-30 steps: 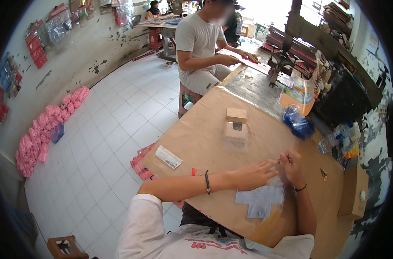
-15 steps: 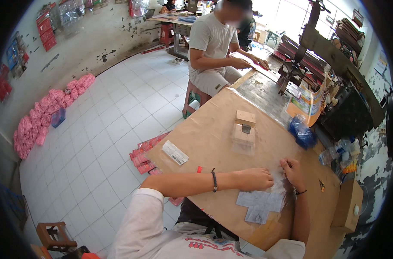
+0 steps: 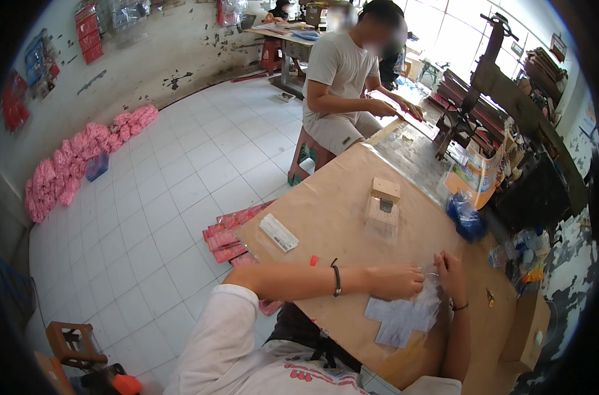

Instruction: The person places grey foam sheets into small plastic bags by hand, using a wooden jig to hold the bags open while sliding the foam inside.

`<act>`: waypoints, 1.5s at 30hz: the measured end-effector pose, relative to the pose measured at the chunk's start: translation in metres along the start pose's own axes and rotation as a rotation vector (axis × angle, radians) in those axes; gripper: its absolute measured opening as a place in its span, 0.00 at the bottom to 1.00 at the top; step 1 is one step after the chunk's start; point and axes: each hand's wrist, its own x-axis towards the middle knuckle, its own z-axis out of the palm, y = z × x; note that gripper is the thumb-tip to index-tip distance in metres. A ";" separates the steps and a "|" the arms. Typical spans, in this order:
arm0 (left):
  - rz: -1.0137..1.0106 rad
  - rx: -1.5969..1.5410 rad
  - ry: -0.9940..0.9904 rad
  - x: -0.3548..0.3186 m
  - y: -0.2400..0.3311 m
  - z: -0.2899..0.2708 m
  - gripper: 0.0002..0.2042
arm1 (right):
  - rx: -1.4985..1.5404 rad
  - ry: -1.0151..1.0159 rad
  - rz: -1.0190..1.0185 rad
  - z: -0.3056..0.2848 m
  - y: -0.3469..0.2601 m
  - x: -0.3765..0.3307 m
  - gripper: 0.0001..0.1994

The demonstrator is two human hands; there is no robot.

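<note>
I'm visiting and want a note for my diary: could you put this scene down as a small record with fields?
Left hand: fingers curled, near clear plastic; grip unclear
Right hand: fingers bent, close to the left one; grip unclear
Nearest the hands: plastic, and a flat grey piece
Elsewhere on table: wooden block, white packet
Nearby: person seated on a stool
Floor: pink bundles along the wall

I can't read the small print on the white pack (image 3: 279, 232) on my brown table (image 3: 339, 224), or on my shirt (image 3: 266, 372) beside it.
</note>
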 end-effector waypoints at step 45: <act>-0.491 -0.805 0.333 0.001 -0.007 -0.007 0.09 | 0.578 -0.497 0.160 -0.008 -0.027 -0.009 0.09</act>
